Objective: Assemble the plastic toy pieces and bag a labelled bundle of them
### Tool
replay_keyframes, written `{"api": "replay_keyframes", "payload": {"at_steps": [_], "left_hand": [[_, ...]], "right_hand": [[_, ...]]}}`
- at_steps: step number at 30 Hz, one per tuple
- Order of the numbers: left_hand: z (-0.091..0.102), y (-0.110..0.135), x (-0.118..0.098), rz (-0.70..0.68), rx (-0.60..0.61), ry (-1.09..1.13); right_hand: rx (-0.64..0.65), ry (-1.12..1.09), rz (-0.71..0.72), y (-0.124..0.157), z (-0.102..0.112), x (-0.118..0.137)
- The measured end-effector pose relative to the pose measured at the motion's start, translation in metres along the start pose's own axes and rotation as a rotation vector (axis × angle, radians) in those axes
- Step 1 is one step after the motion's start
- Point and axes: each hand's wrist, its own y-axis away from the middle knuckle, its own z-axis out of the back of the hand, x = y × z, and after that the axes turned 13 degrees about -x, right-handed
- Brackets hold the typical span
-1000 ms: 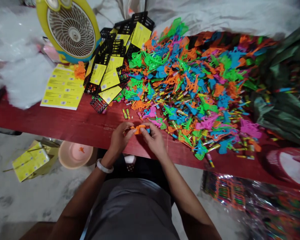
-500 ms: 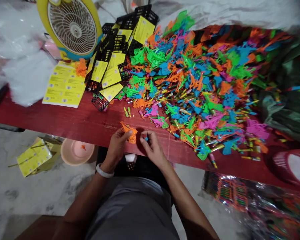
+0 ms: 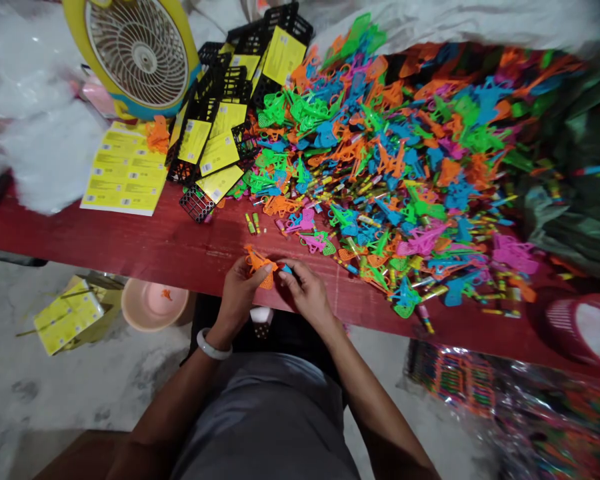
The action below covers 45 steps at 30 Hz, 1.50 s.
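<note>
My left hand (image 3: 239, 291) pinches a small orange plastic toy (image 3: 259, 265) just above the near edge of the red table (image 3: 130, 243). Close beside it, my right hand (image 3: 304, 291) is closed on a tiny blue piece (image 3: 286, 269) held against the orange toy. A white bracelet (image 3: 211, 347) sits on my left wrist. Beyond my hands spreads a big heap of green, orange, blue and pink plastic toys (image 3: 390, 147) mixed with small coloured tubes.
Black plastic baskets with yellow cards (image 3: 220, 127) lie at the back left, beside a sheet of yellow labels (image 3: 125, 170) and a yellow fan (image 3: 133, 53). A pink bowl (image 3: 153, 305) stands on the floor. A red basket (image 3: 580, 327) is at the right, with a dark green bag (image 3: 575, 193) above it.
A second ago both hands held the orange toy together. They parted, the left keeping the toy, and the right has come back to it with the blue piece.
</note>
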Motion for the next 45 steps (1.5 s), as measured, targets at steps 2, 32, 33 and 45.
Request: {"api": "replay_keyframes", "payload": {"at_steps": [2,32,33,45], "left_hand": [[0.000,-0.001,0.001,-0.022,0.004,-0.007],[-0.021,-0.030,0.023,-0.466,0.057,-0.413],[-0.019,-0.032,0.022,-0.477,0.057,-0.419],[-0.017,-0.034,-0.002,-0.285,0.202,-0.267]], "right_hand": [[0.015,0.014,0.006,0.000,0.000,-0.001],[-0.193,0.683,0.247,-0.077,0.005,-0.044],[-0.216,0.666,0.244,-0.080,0.006,-0.047],[-0.066,0.051,0.226,-0.060,0.016,0.004]]}}
